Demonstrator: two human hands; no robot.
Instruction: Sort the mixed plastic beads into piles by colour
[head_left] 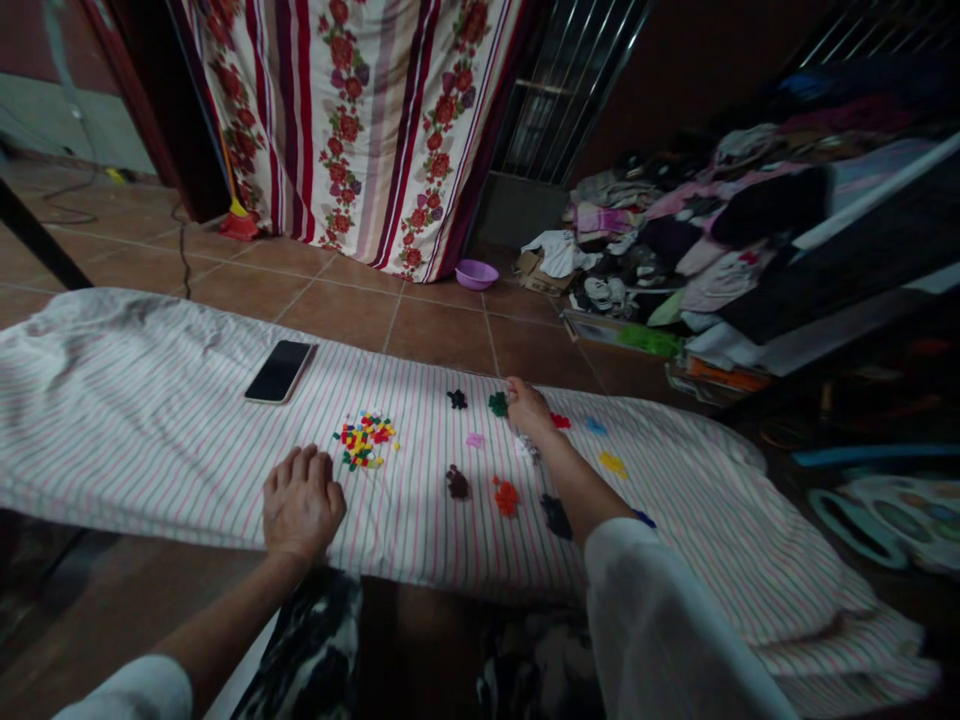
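My left hand [302, 503] lies palm down on the striped cloth [187, 450], fingers slightly bent and holding nothing, just below the mixed pile of coloured pieces [365, 440]. My right hand [527, 408] reaches to the dark green pile [498, 404], its fingers drawn together at the pile's right edge; what they hold, if anything, is hidden. Around it lie single-colour piles: black [457, 399], pink [475, 440], brown [457, 482], orange [505, 496], white [527, 448], red [560, 421], light blue [595, 425], yellow [613, 464] and dark grey [556, 516].
A phone [280, 372] lies at the left on the cloth. Blue pieces [644, 519] show beside my right forearm. Beyond the cloth are a purple basin [476, 274], a floral curtain [352, 130] and heaped clothes [675, 220].
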